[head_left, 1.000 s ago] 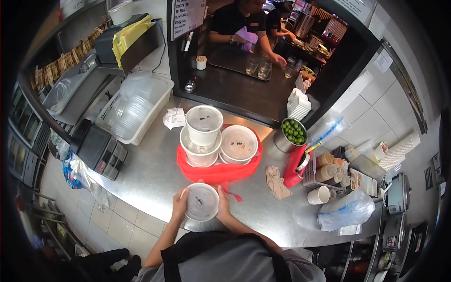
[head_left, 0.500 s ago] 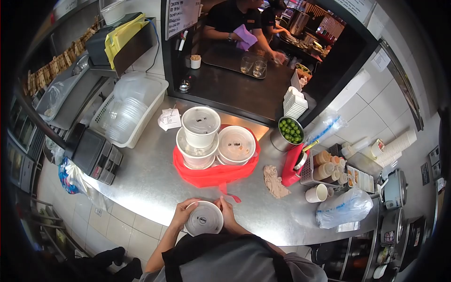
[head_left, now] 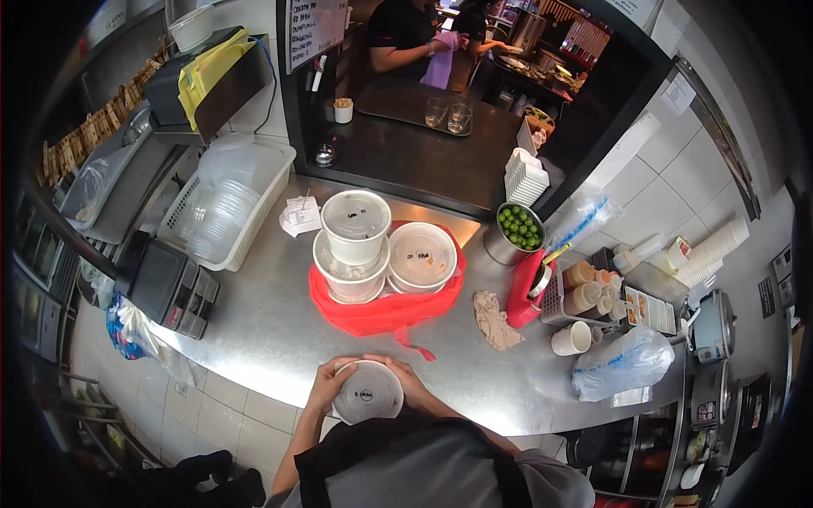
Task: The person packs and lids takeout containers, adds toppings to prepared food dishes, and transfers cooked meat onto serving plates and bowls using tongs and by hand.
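Note:
My left hand (head_left: 327, 386) is closed around the left side of a white takeaway bowl (head_left: 369, 393) with a clear lid marked in black writing. My right hand (head_left: 410, 381) grips its right side. The bowl is close to my body at the counter's front edge. Beyond it, a red plastic bag (head_left: 373, 320) lies bunched around more lidded bowls. Among them, one bowl (head_left: 356, 222) sits on top of another (head_left: 349, 269), and a wider-looking bowl (head_left: 423, 257) stands to their right.
On the steel counter (head_left: 271, 339) are a basket of clear lids (head_left: 227, 207), a receipt (head_left: 301, 216), a pot of green limes (head_left: 506, 245), a crumpled cloth (head_left: 494, 322), sauce bottles (head_left: 584, 296) and a paper cup (head_left: 572, 339). People stand beyond the serving hatch, near a tray (head_left: 406, 108).
My right hand has shifted from the bowl's right upper edge to wrap closer around its side. Behind the hatch, a person's arm has drawn back from the glasses, holding a purple cloth.

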Available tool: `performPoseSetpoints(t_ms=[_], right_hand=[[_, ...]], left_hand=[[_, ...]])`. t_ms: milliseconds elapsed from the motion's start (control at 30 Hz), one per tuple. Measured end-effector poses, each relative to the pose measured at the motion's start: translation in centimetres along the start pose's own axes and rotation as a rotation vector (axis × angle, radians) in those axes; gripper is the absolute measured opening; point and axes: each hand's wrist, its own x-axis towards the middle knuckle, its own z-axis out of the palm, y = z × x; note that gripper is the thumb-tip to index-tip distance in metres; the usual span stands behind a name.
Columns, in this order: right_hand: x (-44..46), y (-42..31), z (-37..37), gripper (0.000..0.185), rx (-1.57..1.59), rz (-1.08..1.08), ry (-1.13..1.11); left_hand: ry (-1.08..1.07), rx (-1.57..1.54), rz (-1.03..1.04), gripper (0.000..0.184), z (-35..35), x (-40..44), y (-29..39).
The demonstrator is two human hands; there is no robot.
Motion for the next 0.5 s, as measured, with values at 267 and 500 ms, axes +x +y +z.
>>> performPoseSetpoints(t_ms=[267, 500], right_hand=[[2.4, 0.3, 0.0, 0.044, 0.002, -0.095, 0.071], [3.0, 2.1, -0.5, 0.042, 0.016, -0.222, 0.107]], left_hand=[[0.234, -0.096, 0.118, 0.022, -1.5, 0.9, -1.3], [0.478, -0.325, 0.264, 0.023, -2.5, 1.8, -0.3]])
